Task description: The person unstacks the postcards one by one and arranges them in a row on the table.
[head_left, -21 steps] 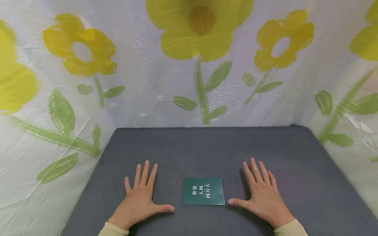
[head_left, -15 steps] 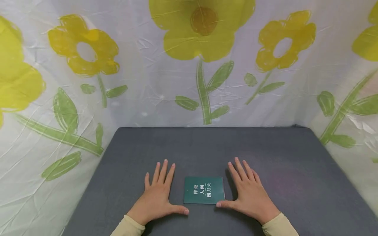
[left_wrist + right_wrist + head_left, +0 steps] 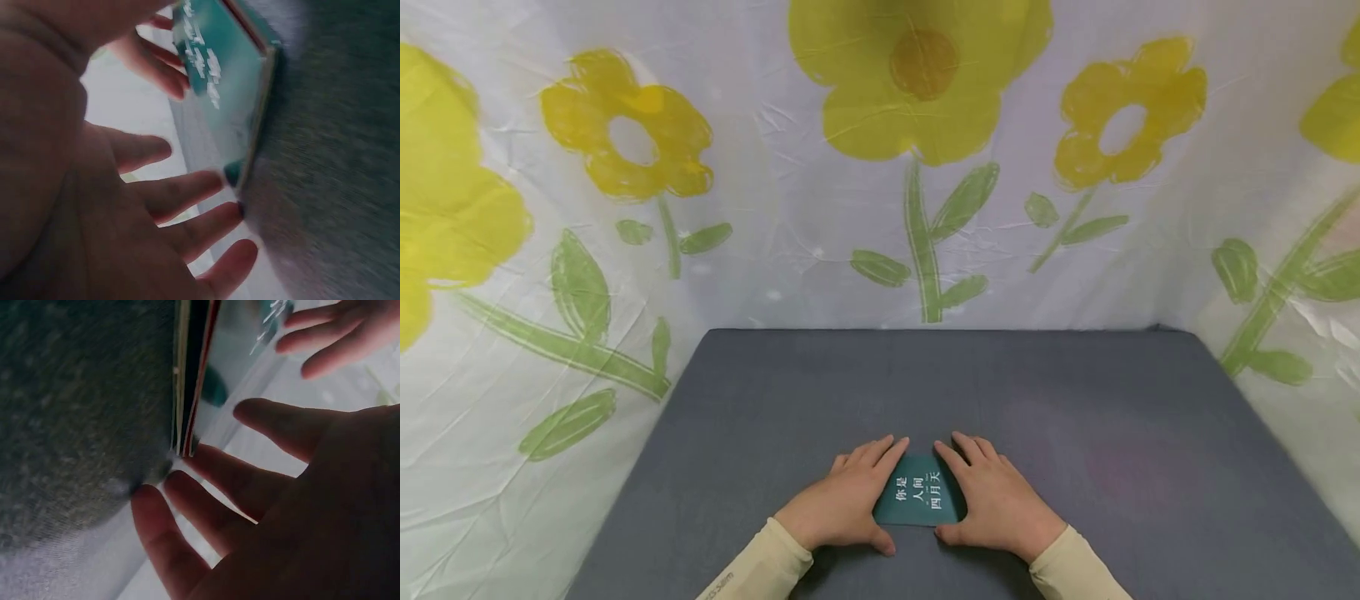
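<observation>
Pale cloth backdrop (image 3: pixel 775 225) printed with big yellow flowers hangs behind grey-covered table (image 3: pixel 955 383). Teal book (image 3: pixel 916 496), white Chinese lettering turned sideways, lies near table's front side, between left hand (image 3: pixel 850 500) and right hand (image 3: pixel 996 504). For sound two-sided hold, I'd judge: bring fingertips level against short edges, press evenly, keep covers and pages together. Both hands loosely spread, neither curled round book; firm contact can't be told. Thumbs point inward at near side, fingers reach forward, forearms slant in from both sides.

Both hands (image 3: pixel 844 502) (image 3: pixel 1000 504) angle inward, fingers (image 3: pixel 181 192) apart.
</observation>
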A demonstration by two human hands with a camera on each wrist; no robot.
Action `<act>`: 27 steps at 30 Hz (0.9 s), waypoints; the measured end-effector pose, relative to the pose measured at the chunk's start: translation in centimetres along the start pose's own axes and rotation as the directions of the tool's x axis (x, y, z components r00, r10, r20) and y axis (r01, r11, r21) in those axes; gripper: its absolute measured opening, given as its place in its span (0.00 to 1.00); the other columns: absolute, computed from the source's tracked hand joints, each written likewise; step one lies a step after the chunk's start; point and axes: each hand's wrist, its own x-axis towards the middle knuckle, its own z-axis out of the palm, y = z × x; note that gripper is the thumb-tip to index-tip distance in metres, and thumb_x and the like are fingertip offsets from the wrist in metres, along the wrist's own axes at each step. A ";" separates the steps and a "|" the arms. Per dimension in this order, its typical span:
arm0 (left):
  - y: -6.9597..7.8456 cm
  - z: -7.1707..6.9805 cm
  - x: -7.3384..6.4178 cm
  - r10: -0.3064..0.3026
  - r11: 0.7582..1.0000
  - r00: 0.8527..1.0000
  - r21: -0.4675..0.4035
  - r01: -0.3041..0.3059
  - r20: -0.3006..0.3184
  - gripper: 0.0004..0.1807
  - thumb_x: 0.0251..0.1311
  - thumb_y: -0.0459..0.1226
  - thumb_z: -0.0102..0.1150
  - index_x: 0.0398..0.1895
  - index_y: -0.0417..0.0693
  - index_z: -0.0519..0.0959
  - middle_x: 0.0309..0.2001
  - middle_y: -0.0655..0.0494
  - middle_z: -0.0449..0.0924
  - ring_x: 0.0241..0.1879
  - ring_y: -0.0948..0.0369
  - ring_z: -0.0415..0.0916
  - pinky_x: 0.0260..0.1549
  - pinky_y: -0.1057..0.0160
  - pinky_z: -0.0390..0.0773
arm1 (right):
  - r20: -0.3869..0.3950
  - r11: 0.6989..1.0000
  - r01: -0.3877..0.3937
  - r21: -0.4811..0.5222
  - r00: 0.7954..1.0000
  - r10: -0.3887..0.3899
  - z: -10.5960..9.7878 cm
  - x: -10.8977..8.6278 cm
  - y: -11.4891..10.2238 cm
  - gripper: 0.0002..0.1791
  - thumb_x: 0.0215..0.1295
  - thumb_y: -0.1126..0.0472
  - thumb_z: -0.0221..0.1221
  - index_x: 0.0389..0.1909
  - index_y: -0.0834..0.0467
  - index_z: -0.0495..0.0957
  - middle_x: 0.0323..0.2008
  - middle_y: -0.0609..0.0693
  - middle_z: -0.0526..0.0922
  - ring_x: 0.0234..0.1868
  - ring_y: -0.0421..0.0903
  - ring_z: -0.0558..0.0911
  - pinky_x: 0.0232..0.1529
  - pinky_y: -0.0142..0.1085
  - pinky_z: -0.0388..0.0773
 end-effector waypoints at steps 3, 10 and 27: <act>0.2 0.0 0.5 0.018 0.999 1.000 0.042 -0.018 -0.004 0.70 0.45 0.55 0.89 0.88 0.54 0.54 0.81 0.52 0.64 0.78 0.51 0.64 0.73 0.40 0.70 | 0.005 1.000 0.001 0.015 1.000 -0.001 0.1 -0.1 -0.1 0.58 0.47 0.38 0.79 0.79 0.55 0.70 0.76 0.59 0.71 0.75 0.60 0.72 0.66 0.64 0.78; 0.3 -0.8 0.8 0.072 0.996 0.997 0.063 -0.070 -0.021 0.60 0.49 0.50 0.87 0.84 0.50 0.64 0.67 0.56 0.71 0.62 0.58 0.68 0.61 0.50 0.75 | 0.010 0.997 0.064 -0.038 0.998 -0.064 -0.4 -0.3 -0.6 0.52 0.46 0.48 0.81 0.75 0.55 0.75 0.64 0.51 0.76 0.61 0.49 0.75 0.49 0.48 0.85; 0.4 -0.5 0.7 0.077 0.996 0.996 0.045 -0.079 0.050 0.63 0.42 0.46 0.87 0.85 0.54 0.64 0.54 0.62 0.63 0.50 0.64 0.57 0.53 0.65 0.68 | 0.083 0.998 0.054 0.015 0.995 -0.055 -1.0 -0.5 -1.3 0.54 0.39 0.54 0.85 0.71 0.67 0.75 0.59 0.53 0.76 0.58 0.50 0.74 0.58 0.50 0.83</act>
